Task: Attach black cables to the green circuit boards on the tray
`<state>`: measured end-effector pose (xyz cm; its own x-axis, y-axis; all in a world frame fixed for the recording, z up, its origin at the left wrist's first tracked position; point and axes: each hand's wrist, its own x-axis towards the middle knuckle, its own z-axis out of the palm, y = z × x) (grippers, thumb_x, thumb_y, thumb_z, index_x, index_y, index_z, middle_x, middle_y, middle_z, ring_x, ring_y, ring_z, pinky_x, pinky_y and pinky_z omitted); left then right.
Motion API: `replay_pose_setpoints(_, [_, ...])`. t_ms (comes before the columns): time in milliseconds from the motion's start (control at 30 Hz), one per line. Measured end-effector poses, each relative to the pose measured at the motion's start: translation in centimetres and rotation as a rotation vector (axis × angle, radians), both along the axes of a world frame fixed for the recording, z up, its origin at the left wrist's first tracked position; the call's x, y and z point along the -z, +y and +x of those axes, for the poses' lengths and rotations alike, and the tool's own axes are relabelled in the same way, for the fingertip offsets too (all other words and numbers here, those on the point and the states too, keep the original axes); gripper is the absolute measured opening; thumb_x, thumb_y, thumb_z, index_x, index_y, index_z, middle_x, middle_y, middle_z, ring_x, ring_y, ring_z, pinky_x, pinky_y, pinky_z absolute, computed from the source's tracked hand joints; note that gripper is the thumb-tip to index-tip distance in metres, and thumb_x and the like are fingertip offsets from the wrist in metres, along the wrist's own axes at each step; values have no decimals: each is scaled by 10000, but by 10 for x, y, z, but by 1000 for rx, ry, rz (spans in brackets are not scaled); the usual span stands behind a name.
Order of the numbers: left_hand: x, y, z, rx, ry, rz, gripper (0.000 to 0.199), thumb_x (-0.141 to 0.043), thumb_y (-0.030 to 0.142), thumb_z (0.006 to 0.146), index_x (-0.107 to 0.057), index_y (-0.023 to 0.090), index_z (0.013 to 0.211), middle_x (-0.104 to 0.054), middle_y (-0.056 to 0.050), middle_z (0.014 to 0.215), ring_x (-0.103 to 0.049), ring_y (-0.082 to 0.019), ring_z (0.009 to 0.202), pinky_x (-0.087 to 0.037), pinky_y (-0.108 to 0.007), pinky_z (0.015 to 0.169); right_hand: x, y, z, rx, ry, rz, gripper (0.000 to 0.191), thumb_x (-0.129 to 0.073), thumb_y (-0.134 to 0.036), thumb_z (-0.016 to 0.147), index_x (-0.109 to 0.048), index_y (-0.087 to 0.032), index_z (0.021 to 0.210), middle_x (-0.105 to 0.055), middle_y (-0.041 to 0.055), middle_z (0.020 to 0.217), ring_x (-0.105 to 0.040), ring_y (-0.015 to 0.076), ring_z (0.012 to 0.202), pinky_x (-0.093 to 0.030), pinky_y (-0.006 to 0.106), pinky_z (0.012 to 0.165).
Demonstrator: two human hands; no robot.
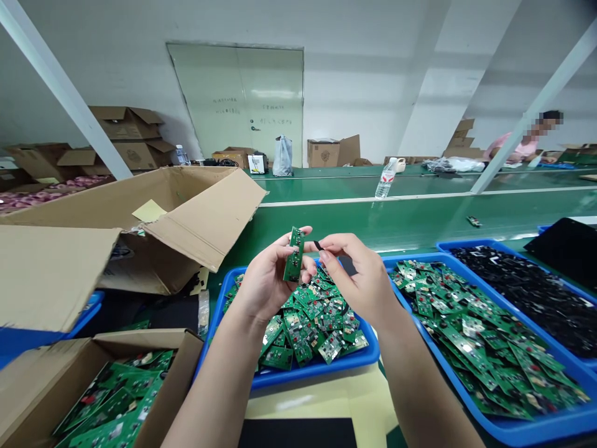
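Observation:
My left hand (268, 274) grips a small green circuit board (293, 255) and keeps it upright. Close on its right, my right hand (359, 270) pinches a small black piece (319, 246) between thumb and forefinger; its exact kind cannot be made out. The piece is apart from the board's face. Below both hands sits a blue tray (308, 377) heaped with loose green circuit boards (298, 330). To the right, another blue tray (513, 429) holds more green circuit boards (471, 336).
Small black parts (513, 280) fill a tray at far right. On the left stand an open cardboard box (205, 211) and a smaller carton (37, 386) of boards. A water bottle (386, 179) stands on the green bench (326, 211). A person (517, 146) sits at back right.

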<state>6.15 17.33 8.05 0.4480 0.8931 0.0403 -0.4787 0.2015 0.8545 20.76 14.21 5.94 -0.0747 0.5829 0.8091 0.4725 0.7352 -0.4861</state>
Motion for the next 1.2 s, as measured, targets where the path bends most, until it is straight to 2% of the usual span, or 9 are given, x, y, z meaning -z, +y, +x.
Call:
replay_pose_setpoints(167, [0, -3, 2, -65, 117, 6, 478, -459, 150, 720, -526, 108, 1192, -583, -12, 626, -508, -89, 480, -393, -180, 466, 3, 2, -2, 6, 31, -60, 142, -518, -154, 868, -521, -214, 997, -642, 22, 897, -628, 144, 803, -523, 280, 730])
replay_pose_setpoints(333, [6, -5, 0, 37, 404, 158, 442, -501, 186, 724, -605, 131, 1151, -560, 2, 626, -510, -96, 518, -410, -213, 507, 6, 7, 1, 60, 77, -51, 258, -568, -139, 814, -496, -231, 1044, -611, 34, 962, -622, 169, 892, -524, 332, 832])
replay_pose_setpoints(467, [9, -7, -1, 127, 545, 238, 471, -496, 226, 765, -561, 175, 1229, -550, 10, 674, -539, -107, 597, -444, -221, 552, 8, 9, 4, -22, 68, -154, 309, -560, -149, 818, -455, -241, 1094, -583, 45, 1020, -621, 168, 930, -530, 320, 834])
replay_pose_setpoints(600, [9, -7, 0, 156, 611, 334, 486, -489, 153, 760, -554, 190, 1240, -551, 10, 684, -513, -102, 596, -454, -209, 536, 9, 9, 4, -42, 46, -144, 320, -552, -148, 821, -452, -242, 1110, -580, 44, 1016, -615, 158, 893, -526, 319, 824])
replay_pose_setpoints(767, [9, -4, -4, 82, 504, 266, 617, -636, 123, 705, -488, 206, 1298, -602, -37, 896, -582, -105, 623, -496, -238, 564, 10, 11, 6, -62, 112, -176, 292, -544, -152, 825, -455, -232, 1092, -572, 32, 950, -609, 146, 853, -520, 314, 793])
replay_pose_setpoints(933, [4, 2, -9, -18, 359, 151, 692, -754, 127, 635, -488, 136, 1274, -629, -12, 711, -627, -117, 593, -514, -217, 566, 10, 14, 10, -28, 236, -208, 291, -564, -162, 806, -454, -229, 1067, -565, 7, 864, -605, 140, 806, -517, 301, 742])
replay_pose_setpoints(1000, [4, 5, -9, -98, 278, 128, 607, -772, 122, 614, -554, 121, 1180, -624, 5, 639, -605, -91, 542, -493, -180, 532, 9, 14, 9, -27, 243, -232, 293, -565, -158, 800, -453, -226, 1062, -566, 4, 855, -603, 136, 793, -514, 294, 732])
replay_pose_setpoints(1100, [7, 9, -6, -195, 145, 100, 347, -791, 154, 578, -646, 105, 890, -603, 25, 615, -532, -39, 446, -416, -135, 430, 9, 12, 6, -50, 211, -282, 301, -566, -163, 802, -448, -220, 1073, -569, 14, 874, -604, 137, 803, -512, 290, 735])
replay_pose_setpoints(1200, [10, 12, -3, -197, 91, 45, 216, -787, 199, 575, -638, 110, 704, -579, 37, 556, -470, -21, 401, -340, -126, 370, 9, 9, 2, -93, 133, -322, 276, -545, -170, 820, -457, -209, 1079, -587, 35, 908, -608, 151, 847, -503, 305, 765])
